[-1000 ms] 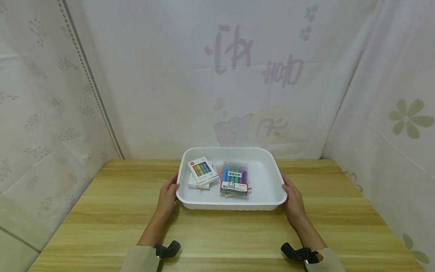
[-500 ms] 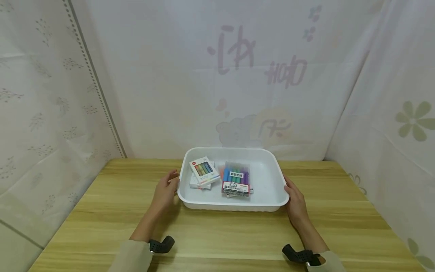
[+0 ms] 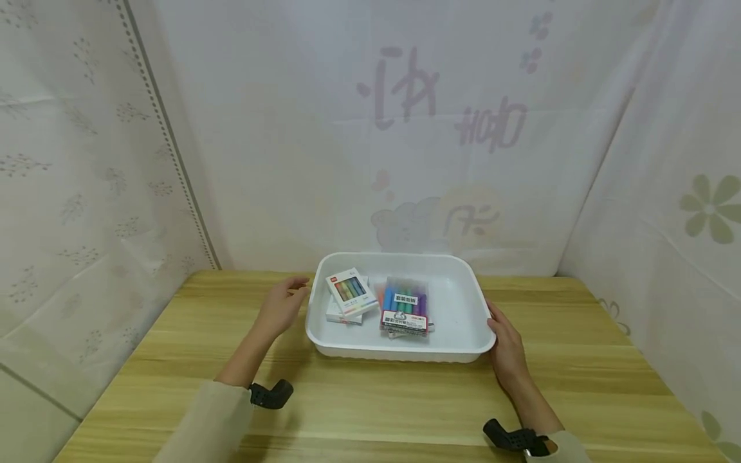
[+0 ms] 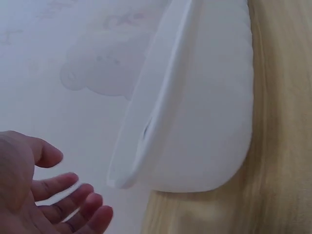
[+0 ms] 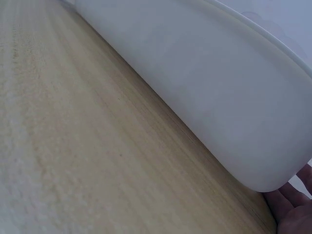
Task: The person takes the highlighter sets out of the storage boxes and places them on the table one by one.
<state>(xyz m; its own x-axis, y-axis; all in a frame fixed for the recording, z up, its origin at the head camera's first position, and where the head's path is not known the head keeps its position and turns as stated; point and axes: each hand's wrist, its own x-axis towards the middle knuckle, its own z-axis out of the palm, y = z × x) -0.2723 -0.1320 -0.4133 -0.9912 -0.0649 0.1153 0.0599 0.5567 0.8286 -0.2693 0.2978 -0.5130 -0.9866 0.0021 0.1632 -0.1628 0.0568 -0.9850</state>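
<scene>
A white plastic tray (image 3: 370,349) stands on the wooden table in the head view. On its left lies a white box with a window showing coloured sticks (image 3: 352,290), on top of another white box (image 3: 341,315). Right of these, a clear pack of coloured pens (image 3: 405,305) rests on items it mostly hides. My left hand (image 3: 280,308) hovers beside the tray's left rim; the left wrist view shows its fingers (image 4: 63,187) loosely bent and apart from the tray. My right hand (image 3: 509,350) holds the tray's right side, its fingers partly hidden behind the tray.
The wooden table (image 3: 370,411) extends around the tray. A pale patterned cloth (image 3: 289,161) hangs right behind the table's back edge, with more cloth on the left and right sides. Black wrist mounts (image 3: 272,393) sit on both forearms.
My left hand has let go of the tray's left side and moved slightly up and away from it. My right hand stays at the right side, and the tray's contents lie as before.
</scene>
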